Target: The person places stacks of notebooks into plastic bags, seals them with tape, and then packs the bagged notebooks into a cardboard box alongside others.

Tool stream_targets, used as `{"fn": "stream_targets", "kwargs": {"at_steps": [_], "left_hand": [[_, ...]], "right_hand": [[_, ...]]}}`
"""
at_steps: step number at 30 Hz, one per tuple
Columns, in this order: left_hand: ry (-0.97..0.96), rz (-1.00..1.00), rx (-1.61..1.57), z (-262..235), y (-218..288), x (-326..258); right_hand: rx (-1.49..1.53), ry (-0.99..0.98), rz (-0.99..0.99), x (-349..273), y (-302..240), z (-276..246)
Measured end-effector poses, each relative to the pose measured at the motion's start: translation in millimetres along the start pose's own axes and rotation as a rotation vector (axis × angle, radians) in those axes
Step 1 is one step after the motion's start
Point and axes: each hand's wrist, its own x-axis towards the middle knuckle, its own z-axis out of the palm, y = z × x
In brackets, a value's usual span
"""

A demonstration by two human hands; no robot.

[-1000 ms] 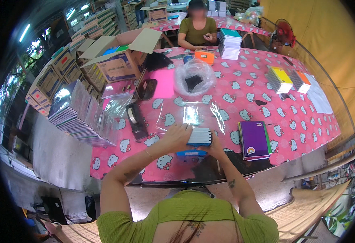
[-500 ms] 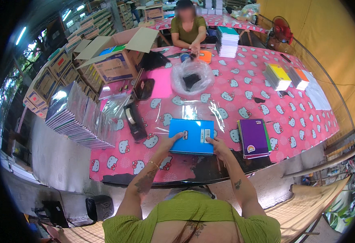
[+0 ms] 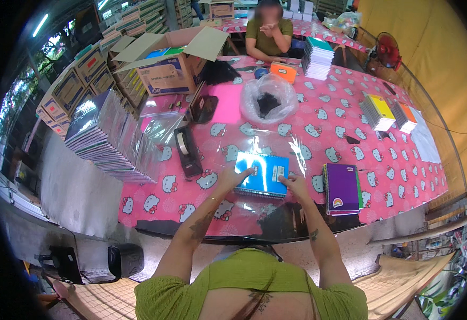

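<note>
A blue notebook (image 3: 262, 174) is pressed flat on the counter (image 3: 351, 133) between both hands. The left hand (image 3: 233, 177) is laid open on its left edge, fingers spread over the cover; the right hand (image 3: 296, 184) is set open against its lower right corner, nothing being gripped by either. A clear plastic sleeve (image 3: 260, 146) is seen spread under and beyond the notebook, away from the hands. Just right of the right hand a purple notebook (image 3: 341, 188) is stacked. Left of the left hand a tape dispenser (image 3: 185, 149) is stood, and further left a pile of wrapped notebooks (image 3: 105, 136). Well beyond the hands a plastic bag (image 3: 268, 98) and an open carton (image 3: 169, 66) are placed, and another person (image 3: 268, 32) is seated at the far side.
</note>
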Motion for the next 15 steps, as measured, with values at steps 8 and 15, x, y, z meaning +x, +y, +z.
{"fn": "stream_targets", "kwargs": {"at_steps": [8, 15], "left_hand": [[-0.063, -0.165, -0.235, -3, -35, 8], [0.005, -0.153, -0.683, 1, -60, 0]], "right_hand": [[0.18, -0.093, 0.031, -10, -8, 2], [0.38, -0.071, 0.115, -14, 1, -5]]}}
